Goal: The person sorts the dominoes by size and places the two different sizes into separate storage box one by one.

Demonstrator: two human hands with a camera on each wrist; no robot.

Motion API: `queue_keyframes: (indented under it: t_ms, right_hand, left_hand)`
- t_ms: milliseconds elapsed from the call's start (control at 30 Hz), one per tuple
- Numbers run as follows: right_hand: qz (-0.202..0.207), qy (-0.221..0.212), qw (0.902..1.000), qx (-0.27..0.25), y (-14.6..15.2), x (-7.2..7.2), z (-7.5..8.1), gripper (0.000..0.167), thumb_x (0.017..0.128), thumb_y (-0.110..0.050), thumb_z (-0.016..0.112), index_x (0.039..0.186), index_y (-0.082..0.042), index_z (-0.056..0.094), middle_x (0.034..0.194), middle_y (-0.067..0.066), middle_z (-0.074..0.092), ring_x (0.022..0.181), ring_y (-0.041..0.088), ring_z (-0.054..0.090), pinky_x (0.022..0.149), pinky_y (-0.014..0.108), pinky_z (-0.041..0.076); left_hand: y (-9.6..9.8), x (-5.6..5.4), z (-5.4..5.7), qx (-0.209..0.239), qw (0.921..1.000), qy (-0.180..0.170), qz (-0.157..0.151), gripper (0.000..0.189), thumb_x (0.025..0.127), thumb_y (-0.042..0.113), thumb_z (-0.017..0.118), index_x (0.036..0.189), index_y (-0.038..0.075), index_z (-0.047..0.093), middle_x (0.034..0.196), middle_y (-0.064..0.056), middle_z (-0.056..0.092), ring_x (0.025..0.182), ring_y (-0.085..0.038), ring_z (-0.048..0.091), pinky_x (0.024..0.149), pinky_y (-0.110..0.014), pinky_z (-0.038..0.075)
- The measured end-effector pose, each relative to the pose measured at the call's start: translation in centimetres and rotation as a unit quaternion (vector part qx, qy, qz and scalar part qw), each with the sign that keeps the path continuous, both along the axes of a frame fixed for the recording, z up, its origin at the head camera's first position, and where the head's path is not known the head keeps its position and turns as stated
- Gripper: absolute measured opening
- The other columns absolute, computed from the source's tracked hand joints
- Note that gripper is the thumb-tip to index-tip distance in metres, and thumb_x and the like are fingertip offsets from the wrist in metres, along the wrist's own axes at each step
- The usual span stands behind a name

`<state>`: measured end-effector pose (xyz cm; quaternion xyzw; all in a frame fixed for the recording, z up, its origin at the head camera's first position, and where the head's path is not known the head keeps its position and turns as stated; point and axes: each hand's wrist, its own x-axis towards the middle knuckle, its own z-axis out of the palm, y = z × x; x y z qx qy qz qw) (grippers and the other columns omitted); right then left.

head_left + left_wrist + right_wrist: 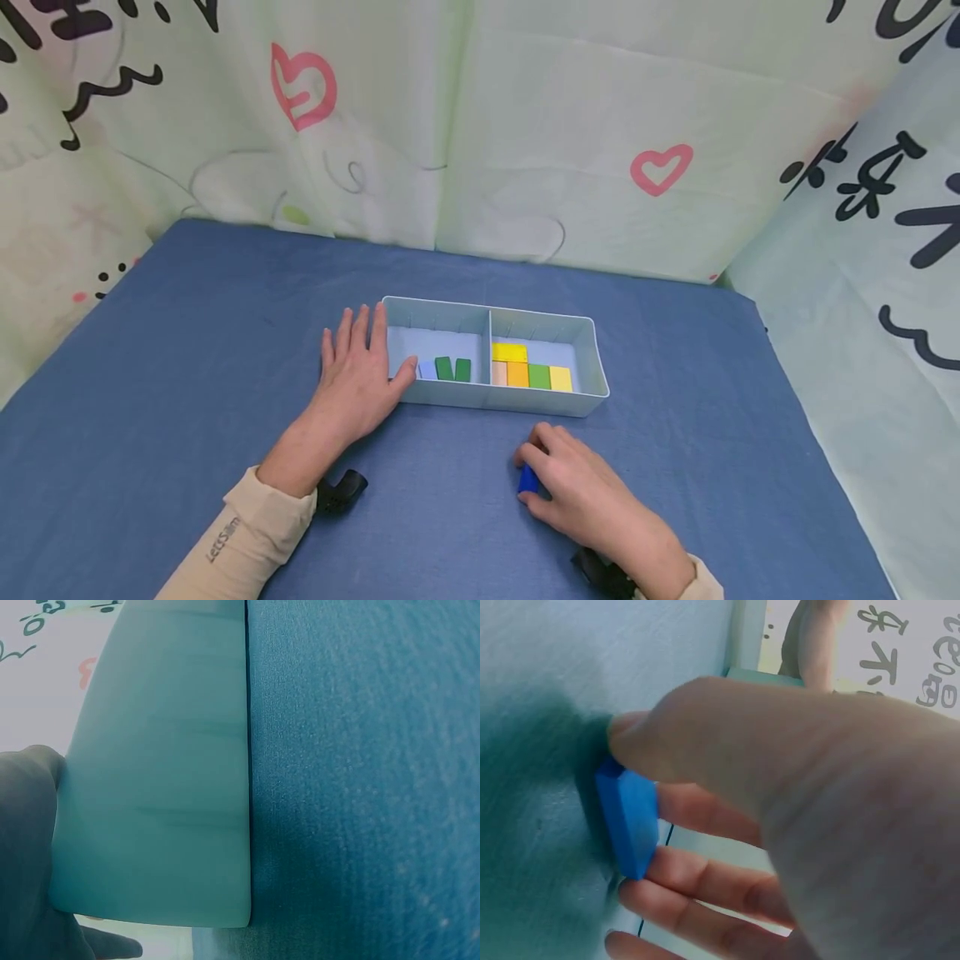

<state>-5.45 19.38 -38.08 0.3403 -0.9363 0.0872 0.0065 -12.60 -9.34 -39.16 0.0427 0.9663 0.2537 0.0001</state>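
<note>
A light blue two-compartment tray (495, 398) stands on the cloth. My left hand (356, 379) rests at the tray's left end, fingers extended along the end wall and thumb over the near rim. In front of the tray's right half, my right hand (573, 479) grips a small dark blue block (528, 479) between thumb and fingers. The right wrist view shows this blue block (630, 821) on edge, close over the cloth, with the thumb at one end. Past the left hand (26, 855), the left wrist view shows the tray's long outer wall (165, 765).
Green blocks (444, 368) and a pale blue block (427, 370) sit in the left compartment. The right one holds a yellow block (510, 352), a light green block (538, 377) and several others. Blue cloth (225, 333) covers the table; printed curtains (525, 100) hang behind and beside it.
</note>
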Motion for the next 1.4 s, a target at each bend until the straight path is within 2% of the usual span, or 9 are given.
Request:
queue_keyframes:
  t_ms: [367,667,1100,1400]
  right_hand:
    - [0.024,0.025,0.9986,-0.04,-0.3,-0.5,0.7,0.023,0.077,-0.019,0.082,0.094,-0.016,0.067,0.101,-0.004,0.055,0.087,0.01,0.052,0.07,0.025,0.049]
    - [0.08,0.056,0.9903,-0.1,-0.9,-1.7,2.5,0.022,0.078,-0.015,0.08,0.096,-0.016,0.068,0.105,-0.005,0.057,0.094,0.009,0.055,0.072,0.025,0.052]
    - [0.119,0.065,0.9781,-0.158,-3.6,-5.1,5.7,0.019,0.082,-0.011,0.076,0.1,-0.01,0.069,0.112,0.001,0.061,0.101,0.015,0.061,0.078,0.028,0.054]
    - [0.117,0.039,0.9816,-0.146,-5.4,-8.1,6.4,0.017,0.087,-0.015,0.073,0.103,-0.01,0.069,0.113,0.002,0.063,0.101,0.014,0.062,0.085,0.029,0.054]
  left_hand:
    - [0.0,0.0,0.0,0.003,1.0,-0.001,0.001,0.087,0.099,0.05,0.045,0.16,0.004,0.003,0.164,-0.026,0.01,0.153,-0.044,0.0,0.119,-0.066,0.0]
    - [0.0,0.2,-0.1,0.0,1.0,-0.002,0.002,0.086,0.099,0.048,0.046,0.159,0.003,0.004,0.164,-0.026,0.01,0.153,-0.044,0.0,0.119,-0.066,0.001]
    - [-0.1,0.0,-0.1,0.003,1.0,0.007,0.005,0.086,0.099,0.047,0.047,0.159,0.003,0.005,0.163,-0.027,0.011,0.153,-0.045,0.001,0.119,-0.066,0.002]
    - [0.1,-0.1,-0.2,0.005,0.9999,0.011,0.006,0.086,0.098,0.048,0.048,0.159,0.004,0.007,0.164,-0.026,0.012,0.153,-0.045,0.002,0.119,-0.067,0.003]
